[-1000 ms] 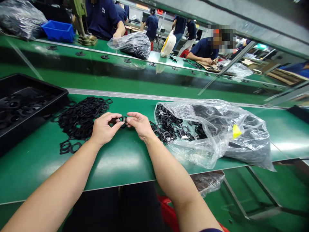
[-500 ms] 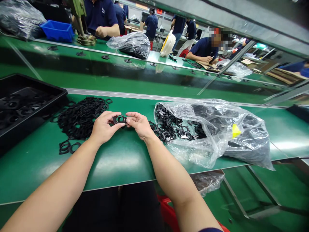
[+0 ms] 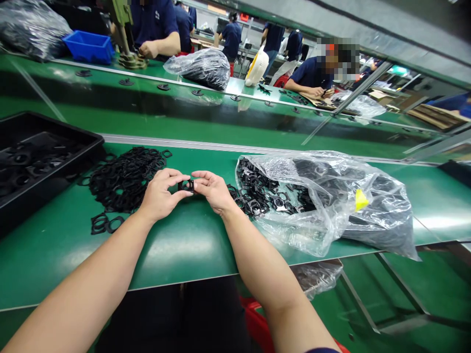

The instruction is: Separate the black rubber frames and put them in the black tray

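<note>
Between my two hands, just above the green table, is a small black plastic frame with a round opening (image 3: 186, 186). My left hand (image 3: 164, 194) pinches its left side with thumb and fingers. On the other side, the thumb and fingertips of my right hand (image 3: 213, 190) close on its right edge. Left of my hands lies a heap of black flat ring pieces (image 3: 119, 181), with a couple of loose ones nearer me. To the right, black parts with shiny metal bits (image 3: 253, 189) spill from the mouth of a clear plastic bag (image 3: 353, 211).
A black tray (image 3: 55, 171) holding similar parts stands at the far left. Beyond the table's metal rail (image 3: 221, 144), a conveyor carries spaced black pieces (image 3: 164, 87). Across it are a blue bin (image 3: 89, 46), a bagged bundle (image 3: 206, 68) and several people working.
The black frame has turned and shifted slightly right between my fingers. My left fingertips have moved a little right, while my right hand stays almost in place.
</note>
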Motion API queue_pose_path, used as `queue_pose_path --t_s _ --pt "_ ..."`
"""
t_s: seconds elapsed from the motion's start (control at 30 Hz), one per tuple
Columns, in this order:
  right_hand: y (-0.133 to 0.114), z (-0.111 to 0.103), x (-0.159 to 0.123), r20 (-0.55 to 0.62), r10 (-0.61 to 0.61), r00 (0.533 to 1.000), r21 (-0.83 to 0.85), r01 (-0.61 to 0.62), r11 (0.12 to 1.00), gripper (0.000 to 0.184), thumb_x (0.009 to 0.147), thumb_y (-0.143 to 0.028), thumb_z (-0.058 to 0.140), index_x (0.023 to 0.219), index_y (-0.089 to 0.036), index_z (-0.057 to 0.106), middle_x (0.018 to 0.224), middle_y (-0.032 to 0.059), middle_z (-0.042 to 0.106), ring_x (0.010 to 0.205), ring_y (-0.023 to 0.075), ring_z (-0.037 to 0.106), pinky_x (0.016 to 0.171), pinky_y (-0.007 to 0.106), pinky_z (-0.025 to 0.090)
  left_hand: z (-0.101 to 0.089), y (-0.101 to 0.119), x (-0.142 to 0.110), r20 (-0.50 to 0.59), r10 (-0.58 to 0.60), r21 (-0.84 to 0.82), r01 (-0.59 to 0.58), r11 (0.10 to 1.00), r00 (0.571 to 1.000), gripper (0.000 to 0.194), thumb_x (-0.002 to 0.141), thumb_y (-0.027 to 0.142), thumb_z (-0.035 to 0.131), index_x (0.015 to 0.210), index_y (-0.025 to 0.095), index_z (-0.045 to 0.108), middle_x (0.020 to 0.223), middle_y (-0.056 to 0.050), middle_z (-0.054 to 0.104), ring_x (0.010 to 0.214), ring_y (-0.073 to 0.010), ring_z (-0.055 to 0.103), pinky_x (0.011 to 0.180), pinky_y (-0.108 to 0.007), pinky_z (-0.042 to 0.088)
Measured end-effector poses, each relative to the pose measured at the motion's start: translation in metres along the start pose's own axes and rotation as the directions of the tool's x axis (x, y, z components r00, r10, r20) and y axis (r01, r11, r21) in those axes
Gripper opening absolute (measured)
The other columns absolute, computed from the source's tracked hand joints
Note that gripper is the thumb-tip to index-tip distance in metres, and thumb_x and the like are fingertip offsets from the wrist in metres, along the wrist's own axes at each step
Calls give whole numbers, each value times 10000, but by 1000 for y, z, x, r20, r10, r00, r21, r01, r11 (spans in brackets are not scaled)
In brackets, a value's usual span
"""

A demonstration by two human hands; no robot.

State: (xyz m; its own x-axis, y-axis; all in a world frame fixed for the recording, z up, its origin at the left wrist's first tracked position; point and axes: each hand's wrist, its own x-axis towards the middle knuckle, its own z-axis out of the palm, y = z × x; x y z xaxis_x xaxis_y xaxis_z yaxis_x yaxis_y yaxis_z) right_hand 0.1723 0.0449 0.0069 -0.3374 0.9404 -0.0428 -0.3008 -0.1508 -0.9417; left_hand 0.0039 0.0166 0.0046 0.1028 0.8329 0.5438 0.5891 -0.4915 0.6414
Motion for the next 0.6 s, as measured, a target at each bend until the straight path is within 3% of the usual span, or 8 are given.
queue_pose_path --t_s 0.47,0.6 --pt "-1 0 0 -4 -34 999 41 34 999 478 526 -315 849 923 -177 622 684 -21 677 608 93 591 638 229 487 0 -1 1 -9 -86 -65 86 994 996 335 695 377 717 1003 245 705 953 -37 617 904 -191 591 864 -347 482" --pt "-1 1 0 -11 -46 999 9 46 999 473 525 -325 846 916 -175 626 673 -25 665 612 94 587 655 238 494 5 -5 -2 6 -134 -150 133 980 991 359 695 377 712 1026 240 698 978 -47 597 872 -189 604 777 -332 526"
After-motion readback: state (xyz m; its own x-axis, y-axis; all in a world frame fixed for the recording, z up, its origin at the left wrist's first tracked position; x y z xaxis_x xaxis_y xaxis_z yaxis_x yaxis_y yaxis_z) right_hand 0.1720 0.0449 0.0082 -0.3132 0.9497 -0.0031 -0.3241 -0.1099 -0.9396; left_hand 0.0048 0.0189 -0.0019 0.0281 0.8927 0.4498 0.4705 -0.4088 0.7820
